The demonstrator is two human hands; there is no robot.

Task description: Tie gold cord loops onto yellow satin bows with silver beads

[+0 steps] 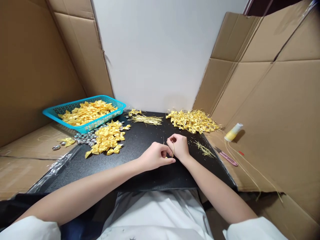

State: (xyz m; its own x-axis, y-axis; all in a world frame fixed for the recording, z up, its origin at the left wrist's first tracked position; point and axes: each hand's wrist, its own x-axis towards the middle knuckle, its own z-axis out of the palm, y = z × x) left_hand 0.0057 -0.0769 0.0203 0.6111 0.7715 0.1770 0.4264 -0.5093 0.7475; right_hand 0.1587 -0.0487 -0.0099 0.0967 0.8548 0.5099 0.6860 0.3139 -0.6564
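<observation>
pinching a thin gold cord [173,149] with left hand [155,156] and right hand [179,146], both closed on it, fingertips touching, just above the middle of the black mat [140,143], right of the loose yellow bows [107,138].

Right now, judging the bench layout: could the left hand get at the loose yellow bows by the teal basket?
Probably yes: the left hand pinches gold cord mid-table, and only bare black mat lies between it and the yellow bows.
</observation>
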